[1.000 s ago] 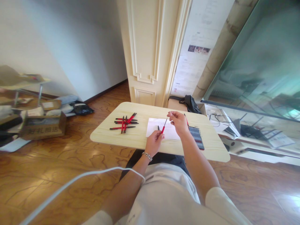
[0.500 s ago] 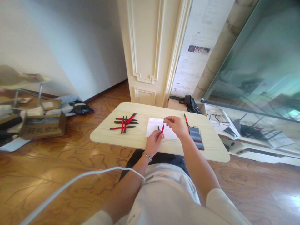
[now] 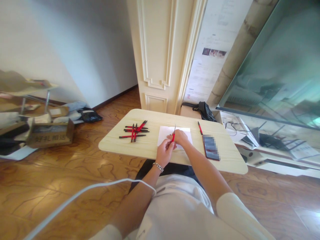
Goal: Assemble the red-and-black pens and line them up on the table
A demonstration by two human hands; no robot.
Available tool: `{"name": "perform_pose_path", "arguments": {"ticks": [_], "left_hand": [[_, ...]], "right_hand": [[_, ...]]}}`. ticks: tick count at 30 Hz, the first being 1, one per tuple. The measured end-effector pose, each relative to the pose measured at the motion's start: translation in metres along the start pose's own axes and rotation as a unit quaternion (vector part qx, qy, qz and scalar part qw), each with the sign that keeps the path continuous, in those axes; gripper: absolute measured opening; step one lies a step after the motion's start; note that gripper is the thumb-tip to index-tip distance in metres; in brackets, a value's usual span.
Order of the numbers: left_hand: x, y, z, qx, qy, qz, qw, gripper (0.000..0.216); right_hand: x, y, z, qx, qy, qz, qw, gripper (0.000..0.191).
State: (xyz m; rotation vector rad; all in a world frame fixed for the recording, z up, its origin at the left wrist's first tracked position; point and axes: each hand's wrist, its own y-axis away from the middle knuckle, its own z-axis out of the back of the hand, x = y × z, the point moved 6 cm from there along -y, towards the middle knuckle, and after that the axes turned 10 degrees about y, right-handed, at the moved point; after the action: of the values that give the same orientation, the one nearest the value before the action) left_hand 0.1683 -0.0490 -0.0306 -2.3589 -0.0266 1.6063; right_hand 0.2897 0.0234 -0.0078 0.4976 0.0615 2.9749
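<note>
My left hand [image 3: 164,153] is closed around the red barrel [image 3: 173,137] of a pen, held above a white sheet of paper [image 3: 162,133]. A thin refill [image 3: 175,127] sticks up out of the barrel's far end. Just beyond the left fingertips, my right hand [image 3: 181,137] is curled in with its fingers bent toward the barrel. Whatever its fingertips pinch, if anything, is hidden; a small dark bit shows beside them. Left of the paper, several red and black pens [image 3: 135,130] lie crossed in a pile on the table [image 3: 117,146].
A single red and black pen [image 3: 200,128] lies at the right, beyond a phone [image 3: 211,147] with a blurred screen. A white cable [image 3: 100,185] crosses at lower left. Behind the table are a black bag [image 3: 206,111] and a panelled door [image 3: 156,50]. An open cardboard box [image 3: 50,135] sits on the floor.
My right hand has come down from the refill's top to beside the left fingertips, leaving the refill exposed. My left hand still holds the barrel. The view has shifted slightly.
</note>
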Motion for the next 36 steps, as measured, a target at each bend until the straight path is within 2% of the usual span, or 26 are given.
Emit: {"name": "perform_pose_path", "arguments": {"ticks": [3, 6, 8, 10, 12, 14, 18, 24, 30, 36], "left_hand": [[-0.001, 0.000, 0.000, 0.000, -0.005, 0.002, 1.000, 0.033], [-0.001, 0.001, 0.000, -0.008, -0.017, 0.003, 1.000, 0.034], [0.000, 0.001, 0.000, -0.007, -0.017, 0.007, 1.000, 0.034], [0.003, 0.001, 0.000, -0.003, -0.016, 0.009, 1.000, 0.034], [0.006, 0.001, 0.000, -0.004, -0.019, 0.009, 1.000, 0.034], [0.007, 0.001, 0.001, -0.009, -0.027, 0.008, 1.000, 0.033], [0.006, 0.001, 0.000, -0.004, -0.043, 0.006, 0.999, 0.033], [0.004, 0.002, -0.001, 0.007, -0.057, 0.005, 0.998, 0.032], [0.004, 0.002, 0.000, 0.007, -0.058, 0.002, 0.998, 0.032], [0.003, 0.002, -0.001, 0.007, -0.059, 0.004, 0.998, 0.031]], "right_hand": [[0.001, -0.003, 0.000, 0.000, -0.011, 0.001, 1.000, 0.020], [-0.006, -0.003, 0.011, -0.020, -0.152, 0.022, 0.988, 0.020], [-0.014, 0.002, 0.028, -0.057, -0.302, 0.034, 0.951, 0.023], [-0.019, 0.011, 0.050, -0.101, -0.433, 0.061, 0.893, 0.029], [-0.020, 0.023, 0.071, -0.133, -0.504, 0.093, 0.848, 0.036], [-0.018, 0.032, 0.087, -0.149, -0.524, 0.106, 0.832, 0.041], [-0.012, 0.038, 0.098, -0.167, -0.518, 0.104, 0.832, 0.045], [-0.011, 0.031, 0.094, -0.178, -0.513, 0.110, 0.832, 0.038], [-0.011, 0.033, 0.093, -0.172, -0.488, 0.107, 0.849, 0.039], [-0.015, 0.030, 0.096, -0.192, -0.489, 0.098, 0.845, 0.040]]}}
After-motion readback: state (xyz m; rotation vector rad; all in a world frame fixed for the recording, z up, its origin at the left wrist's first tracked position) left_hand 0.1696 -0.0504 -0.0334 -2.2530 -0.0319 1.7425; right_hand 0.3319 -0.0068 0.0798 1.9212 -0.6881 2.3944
